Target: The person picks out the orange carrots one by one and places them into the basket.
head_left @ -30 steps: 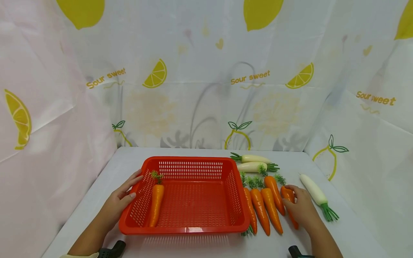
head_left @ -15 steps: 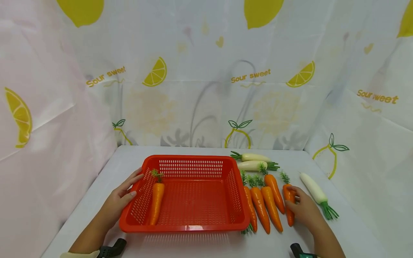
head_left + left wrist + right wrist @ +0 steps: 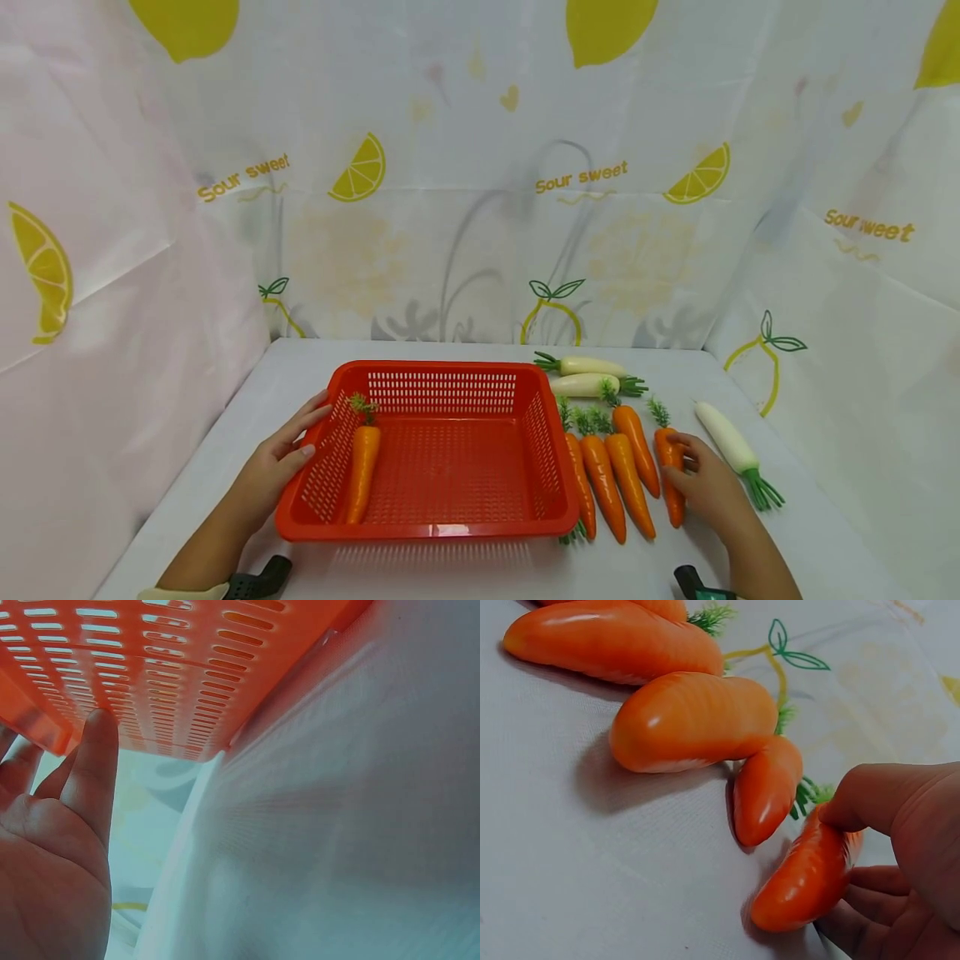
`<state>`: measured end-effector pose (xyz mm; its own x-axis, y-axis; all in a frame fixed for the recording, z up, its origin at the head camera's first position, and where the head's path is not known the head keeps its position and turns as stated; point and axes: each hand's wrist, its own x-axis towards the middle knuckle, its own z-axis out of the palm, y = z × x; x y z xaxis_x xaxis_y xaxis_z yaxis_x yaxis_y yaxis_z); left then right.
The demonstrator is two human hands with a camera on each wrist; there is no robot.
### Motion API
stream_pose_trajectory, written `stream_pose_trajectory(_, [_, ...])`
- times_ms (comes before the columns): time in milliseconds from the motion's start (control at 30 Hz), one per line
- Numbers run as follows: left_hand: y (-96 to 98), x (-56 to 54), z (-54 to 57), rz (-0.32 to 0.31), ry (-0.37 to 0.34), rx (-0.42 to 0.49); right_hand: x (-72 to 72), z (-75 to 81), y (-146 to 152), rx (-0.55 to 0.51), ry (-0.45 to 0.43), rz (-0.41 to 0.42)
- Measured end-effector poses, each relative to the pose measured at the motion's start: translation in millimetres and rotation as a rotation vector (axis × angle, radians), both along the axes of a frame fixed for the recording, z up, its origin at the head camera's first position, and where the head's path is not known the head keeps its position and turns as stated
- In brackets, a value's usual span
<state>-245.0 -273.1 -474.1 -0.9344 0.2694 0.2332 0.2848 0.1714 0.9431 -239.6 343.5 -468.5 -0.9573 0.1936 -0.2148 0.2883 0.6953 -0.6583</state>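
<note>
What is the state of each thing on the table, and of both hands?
Red basket: on the table, open side up
Carrot inside: lying, leaves at far end
Four carrots beside basket: lying close together
Rightmost carrot: pinched
Two far radishes: lying, leaves pointing opposite ways
Rightmost radish: lying, leaves at near end
Left hand: touching the basket's rim
Right hand: pinching the rightmost carrot

L view faces basket [image 3: 450,475], prob. low.

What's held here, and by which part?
The right hand grips the rightmost carrot by its thicker, leafy half; the left hand touches the red basket.
</note>
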Motion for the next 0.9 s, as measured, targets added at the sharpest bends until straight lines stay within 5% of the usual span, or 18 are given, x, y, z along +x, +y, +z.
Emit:
stream_pose_trajectory(267, [0.2, 1.1, 1.1, 0.000, 0.001, -0.002, 2.4, 2.3, -1.1, -0.099, 0.010, -0.098])
stream_pose_trajectory(900, [-1.0, -1.0, -1.5, -0.023, 0.009, 0.027, 1.9, 4.4, -2.5, -0.410, 0.063, -0.169])
